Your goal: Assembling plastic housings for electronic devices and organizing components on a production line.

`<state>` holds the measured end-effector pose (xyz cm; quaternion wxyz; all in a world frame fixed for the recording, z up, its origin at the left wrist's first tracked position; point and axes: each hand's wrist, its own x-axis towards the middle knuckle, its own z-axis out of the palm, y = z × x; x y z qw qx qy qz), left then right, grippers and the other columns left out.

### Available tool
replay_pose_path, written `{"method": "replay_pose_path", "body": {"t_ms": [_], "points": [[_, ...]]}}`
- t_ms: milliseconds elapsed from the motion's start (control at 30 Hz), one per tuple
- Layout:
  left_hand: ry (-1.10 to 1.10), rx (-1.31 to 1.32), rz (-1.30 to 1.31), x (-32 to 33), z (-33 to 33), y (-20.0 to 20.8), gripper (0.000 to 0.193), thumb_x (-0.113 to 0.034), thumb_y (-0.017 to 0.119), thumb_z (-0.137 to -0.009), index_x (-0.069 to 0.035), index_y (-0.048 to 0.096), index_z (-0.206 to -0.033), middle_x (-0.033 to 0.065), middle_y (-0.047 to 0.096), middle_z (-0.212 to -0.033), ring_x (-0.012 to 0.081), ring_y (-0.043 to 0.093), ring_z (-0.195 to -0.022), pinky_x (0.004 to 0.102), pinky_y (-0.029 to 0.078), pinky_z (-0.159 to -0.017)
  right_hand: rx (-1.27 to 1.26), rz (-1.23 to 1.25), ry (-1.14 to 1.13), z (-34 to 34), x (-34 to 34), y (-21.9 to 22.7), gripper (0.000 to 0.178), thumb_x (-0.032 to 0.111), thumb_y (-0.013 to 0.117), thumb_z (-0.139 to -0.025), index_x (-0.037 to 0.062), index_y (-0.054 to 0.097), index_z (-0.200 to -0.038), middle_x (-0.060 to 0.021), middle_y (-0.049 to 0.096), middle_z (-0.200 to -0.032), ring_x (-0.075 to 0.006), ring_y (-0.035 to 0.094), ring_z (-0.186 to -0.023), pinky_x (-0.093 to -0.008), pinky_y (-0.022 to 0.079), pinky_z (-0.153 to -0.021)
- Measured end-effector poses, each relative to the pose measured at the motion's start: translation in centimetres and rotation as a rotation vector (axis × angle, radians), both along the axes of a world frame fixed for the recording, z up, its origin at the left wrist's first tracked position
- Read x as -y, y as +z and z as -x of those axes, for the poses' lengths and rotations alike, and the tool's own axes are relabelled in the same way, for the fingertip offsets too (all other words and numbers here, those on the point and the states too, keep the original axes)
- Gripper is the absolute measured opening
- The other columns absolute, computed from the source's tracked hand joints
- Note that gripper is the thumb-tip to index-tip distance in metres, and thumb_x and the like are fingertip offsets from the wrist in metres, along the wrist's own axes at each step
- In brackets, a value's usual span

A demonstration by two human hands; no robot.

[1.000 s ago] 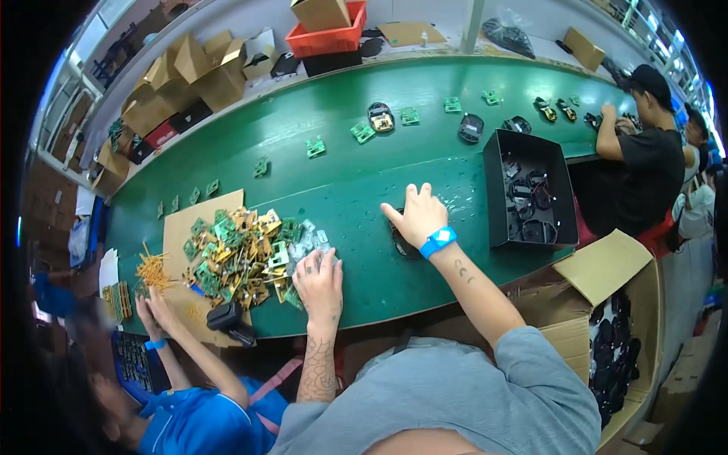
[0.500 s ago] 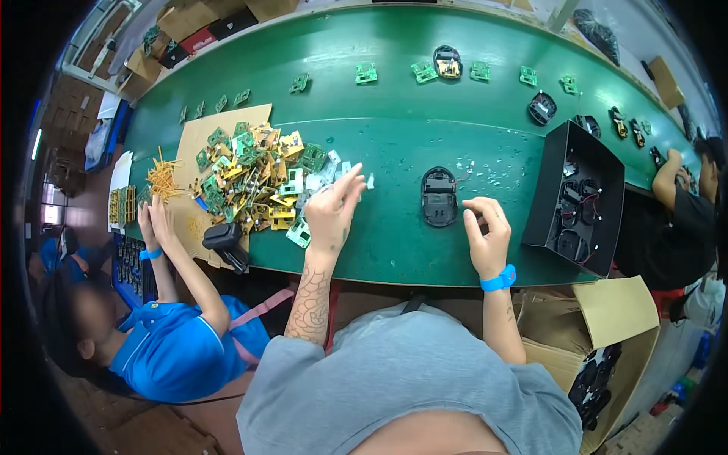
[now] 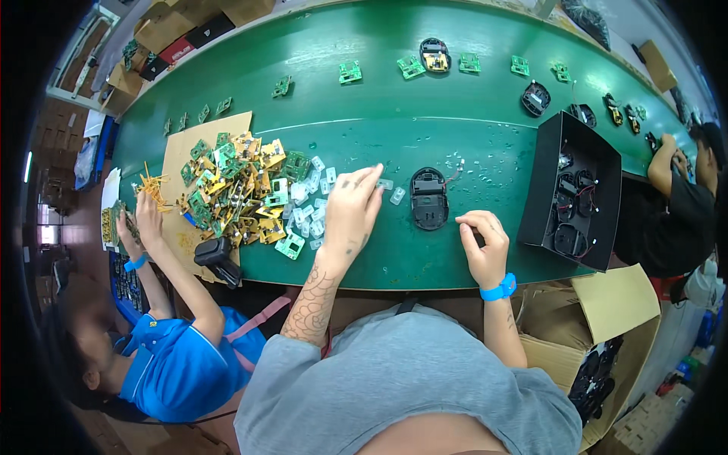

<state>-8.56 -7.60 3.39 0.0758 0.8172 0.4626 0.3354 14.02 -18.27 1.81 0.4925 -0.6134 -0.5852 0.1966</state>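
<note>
My left hand (image 3: 351, 212) reaches over the table, fingers stretched forward and thumb apart. Beside its fingertips is a small clear plastic piece (image 3: 385, 184); whether they touch cannot be made out. A second clear piece (image 3: 397, 196) lies just to the right. Next to it rests a black oval plastic housing (image 3: 430, 208), its inside facing up, with a thin wire and small connector (image 3: 459, 165) sticking out at the upper right. My right hand (image 3: 485, 246) hovers right of the housing, fingers loosely curled, thumb apart, nothing visible in it. More clear pieces (image 3: 309, 216) lie scattered left of my left hand.
Green and yellow circuit boards (image 3: 235, 182) are heaped on cardboard (image 3: 176, 155) at left. A black box (image 3: 534, 197) of housings stands right. Boards (image 3: 349, 72) line the far table. A co-worker in blue (image 3: 178, 360) sits left, another person (image 3: 660, 212) right. An open carton (image 3: 557, 356) is near my right arm.
My left hand has moved right and slightly down, closer to the housing. Two clear pieces now show between it and the housing. My right hand stays nearly in place, and the view has shifted slightly.
</note>
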Motion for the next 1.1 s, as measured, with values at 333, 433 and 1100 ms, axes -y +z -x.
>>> {"method": "replay_pose_path", "body": {"t_ms": [333, 433, 1100], "points": [[-0.068, 0.1, 0.295, -0.9, 0.9, 0.7, 0.014, -0.007, 0.073, -0.084, -0.005, 0.071, -0.098, 0.0051, 0.066, -0.092, 0.0217, 0.064, -0.076, 0.0334, 0.051, -0.069, -0.03, 0.085, -0.001, 0.1, -0.7, -0.1, 0.016, -0.001, 0.067, -0.082, 0.0032, 0.072, -0.096, -0.0071, 0.07, -0.092, -0.0201, 0.058, -0.077, -0.0315, 0.048, -0.072], [-0.038, -0.007, 0.22, -0.9, 1.2, 0.4, 0.011, -0.006, 0.073, -0.083, -0.004, 0.071, -0.094, 0.0044, 0.066, -0.09, 0.0206, 0.061, -0.07, 0.0316, 0.05, -0.064, -0.092, 0.132, -0.004, 0.1, -0.7, 0.4, 0.018, 0.0, 0.068, -0.081, 0.0046, 0.073, -0.098, -0.0068, 0.069, -0.095, -0.0199, 0.057, -0.078, -0.0322, 0.048, -0.073], [-0.134, 0.069, 0.261, 0.6, -3.6, 1.8, 0.005, -0.012, 0.074, -0.084, -0.007, 0.073, -0.085, 0.0021, 0.062, -0.085, 0.0178, 0.06, -0.071, 0.0307, 0.049, -0.061, 0.275, -0.018, 0.091, 0.5, -2.0, -0.8, 0.021, 0.002, 0.072, -0.078, 0.0084, 0.074, -0.098, -0.0048, 0.063, -0.1, -0.0202, 0.054, -0.077, -0.0323, 0.048, -0.071]]}}
